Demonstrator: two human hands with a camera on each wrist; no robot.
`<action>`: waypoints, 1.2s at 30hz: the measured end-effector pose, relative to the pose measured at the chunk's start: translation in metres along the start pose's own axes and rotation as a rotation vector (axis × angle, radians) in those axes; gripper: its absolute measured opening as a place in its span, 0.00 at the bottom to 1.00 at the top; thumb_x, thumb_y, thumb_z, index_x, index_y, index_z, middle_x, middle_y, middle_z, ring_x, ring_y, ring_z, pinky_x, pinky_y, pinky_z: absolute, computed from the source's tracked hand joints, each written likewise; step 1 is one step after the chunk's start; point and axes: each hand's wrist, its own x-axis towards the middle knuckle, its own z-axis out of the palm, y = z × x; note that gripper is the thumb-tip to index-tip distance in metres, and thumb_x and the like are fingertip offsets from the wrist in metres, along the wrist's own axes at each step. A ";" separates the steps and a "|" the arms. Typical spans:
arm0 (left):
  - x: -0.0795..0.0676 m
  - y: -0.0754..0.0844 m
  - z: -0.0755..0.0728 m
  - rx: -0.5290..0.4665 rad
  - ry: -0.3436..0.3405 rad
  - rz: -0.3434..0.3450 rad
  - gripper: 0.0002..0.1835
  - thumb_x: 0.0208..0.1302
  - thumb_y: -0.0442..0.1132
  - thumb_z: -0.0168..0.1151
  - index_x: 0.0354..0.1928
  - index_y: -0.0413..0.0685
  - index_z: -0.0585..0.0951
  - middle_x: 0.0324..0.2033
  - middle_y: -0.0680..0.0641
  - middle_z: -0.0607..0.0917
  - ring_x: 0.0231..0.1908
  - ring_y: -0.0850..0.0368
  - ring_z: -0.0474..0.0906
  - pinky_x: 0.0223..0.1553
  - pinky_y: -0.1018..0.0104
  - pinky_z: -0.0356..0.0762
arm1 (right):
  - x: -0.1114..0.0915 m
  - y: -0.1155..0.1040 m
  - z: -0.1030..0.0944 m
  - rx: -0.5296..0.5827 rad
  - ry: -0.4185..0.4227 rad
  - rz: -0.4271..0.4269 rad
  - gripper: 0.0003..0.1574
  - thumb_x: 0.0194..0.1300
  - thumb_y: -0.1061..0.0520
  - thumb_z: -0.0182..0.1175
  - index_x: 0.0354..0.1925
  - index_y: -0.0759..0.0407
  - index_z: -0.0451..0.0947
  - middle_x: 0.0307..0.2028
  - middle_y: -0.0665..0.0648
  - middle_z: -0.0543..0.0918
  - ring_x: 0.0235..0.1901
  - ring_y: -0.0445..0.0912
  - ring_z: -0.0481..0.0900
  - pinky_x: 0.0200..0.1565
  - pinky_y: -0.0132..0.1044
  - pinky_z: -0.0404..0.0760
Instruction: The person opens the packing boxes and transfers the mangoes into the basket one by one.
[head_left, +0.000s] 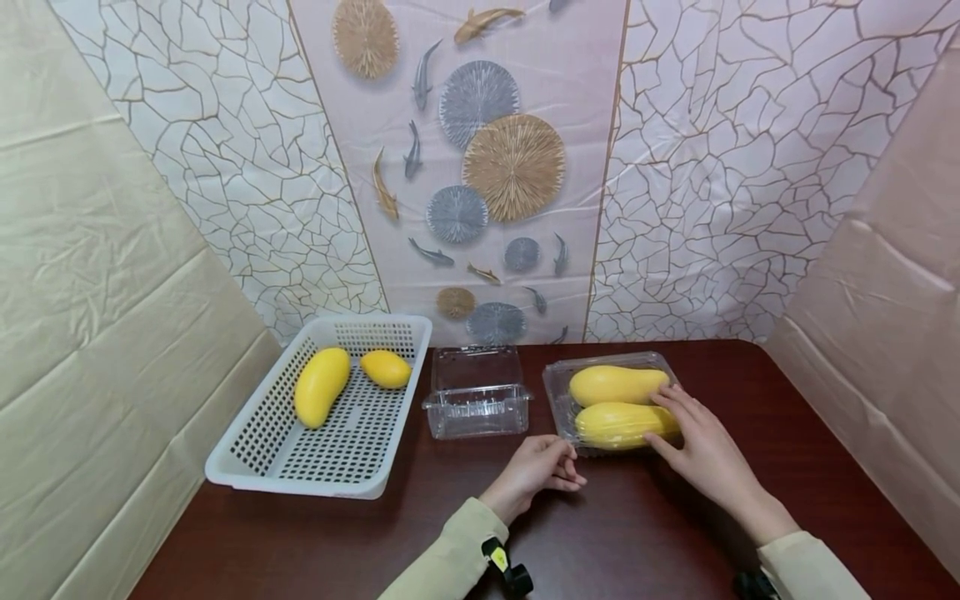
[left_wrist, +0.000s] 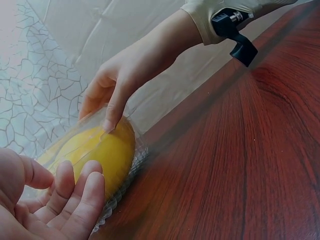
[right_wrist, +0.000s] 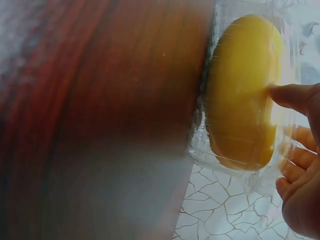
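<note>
Two yellow mangoes, a rear one point(head_left: 617, 385) and a front one point(head_left: 611, 425), lie side by side in a clear plastic box point(head_left: 557, 392) at the right of the table. Its lid lies over them. My left hand point(head_left: 534, 472) is at the box's front left corner, thumb and forefinger pinching the edge there while the other fingers bend loosely. Over the right end rests my right hand point(head_left: 708, 454), fingers spread and fairly straight. Its thumb point(right_wrist: 290, 96) touches the lid above the front mango in the right wrist view.
A white perforated basket point(head_left: 217, 471) at the left holds a large mango point(head_left: 322, 387) and a smaller one point(head_left: 386, 368). Between basket and filled box stands another clear box point(head_left: 478, 412), its lid raised. Patterned cloth point(head_left: 675, 167) hangs behind the dark wooden table point(head_left: 600, 542).
</note>
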 end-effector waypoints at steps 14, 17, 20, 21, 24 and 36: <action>-0.001 0.003 -0.002 -0.003 -0.008 -0.002 0.10 0.67 0.32 0.51 0.37 0.30 0.78 0.20 0.48 0.79 0.24 0.57 0.85 0.31 0.63 0.85 | 0.009 -0.005 -0.001 -0.085 -0.038 -0.136 0.37 0.49 0.63 0.78 0.59 0.66 0.78 0.60 0.67 0.78 0.61 0.63 0.73 0.61 0.62 0.69; 0.000 0.003 -0.004 0.000 -0.006 0.002 0.10 0.67 0.32 0.51 0.37 0.30 0.78 0.20 0.48 0.79 0.25 0.57 0.85 0.31 0.63 0.85 | 0.011 -0.007 -0.001 -0.090 -0.074 -0.137 0.38 0.51 0.63 0.78 0.60 0.65 0.78 0.61 0.65 0.78 0.62 0.63 0.73 0.60 0.63 0.70; 0.001 0.002 -0.005 -0.001 -0.004 0.002 0.10 0.68 0.32 0.50 0.37 0.30 0.78 0.20 0.48 0.79 0.25 0.57 0.85 0.31 0.63 0.85 | 0.012 -0.010 0.000 -0.088 -0.111 -0.143 0.38 0.53 0.61 0.77 0.62 0.63 0.77 0.63 0.65 0.77 0.63 0.62 0.72 0.59 0.63 0.71; 0.001 0.002 -0.005 -0.001 -0.004 0.001 0.10 0.68 0.32 0.50 0.37 0.30 0.78 0.20 0.48 0.79 0.24 0.57 0.85 0.31 0.63 0.85 | 0.013 -0.011 0.000 -0.085 -0.123 -0.148 0.38 0.54 0.60 0.77 0.63 0.63 0.77 0.63 0.64 0.76 0.63 0.62 0.72 0.59 0.62 0.71; 0.002 0.003 -0.006 -0.001 -0.004 0.000 0.11 0.68 0.33 0.50 0.37 0.30 0.78 0.20 0.48 0.80 0.24 0.57 0.85 0.31 0.63 0.85 | 0.018 -0.015 0.004 -0.084 -0.149 -0.173 0.39 0.56 0.57 0.76 0.64 0.62 0.76 0.64 0.63 0.76 0.64 0.61 0.72 0.59 0.61 0.72; 0.004 0.003 -0.009 0.016 -0.016 0.003 0.12 0.67 0.33 0.49 0.38 0.28 0.77 0.20 0.49 0.79 0.25 0.57 0.85 0.32 0.63 0.85 | 0.034 -0.043 0.025 -0.077 -0.194 -0.257 0.38 0.58 0.53 0.75 0.64 0.60 0.77 0.65 0.62 0.76 0.64 0.58 0.74 0.57 0.56 0.77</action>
